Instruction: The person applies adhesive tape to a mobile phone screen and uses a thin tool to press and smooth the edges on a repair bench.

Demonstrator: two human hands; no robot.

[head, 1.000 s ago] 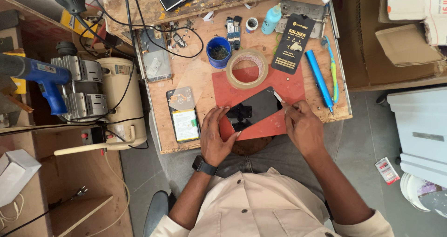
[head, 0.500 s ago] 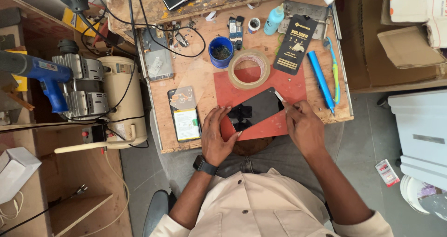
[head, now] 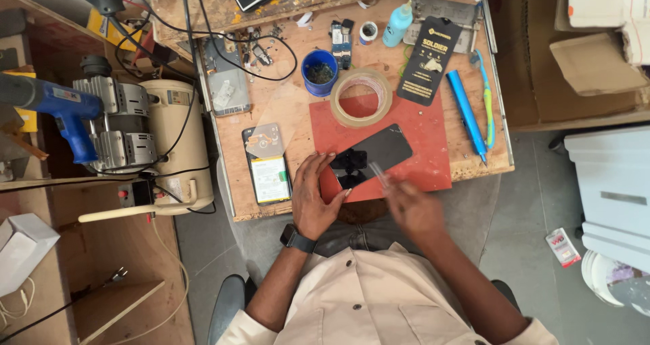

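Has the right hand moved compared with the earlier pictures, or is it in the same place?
Yes. The right hand has pulled back toward the person, off the red mat, and now sits blurred at the bench's near edge, holding a thin tool. The black phone stayed put.

I'm looking at a repair workshop: a cluttered wooden tabletop [head: 298, 115], tape roll [head: 362, 96], compressor [head: 145, 138], and blue heat gun [head: 57, 108].

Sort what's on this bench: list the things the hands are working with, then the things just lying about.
In hand:
- black phone, lying on the red mat
- left hand steadying the phone
- right hand, blurred, holding a thin tool

Lying about:
- tape roll
- blue cup
- second phone
- blue screwdriver
- black package
- blue bottle
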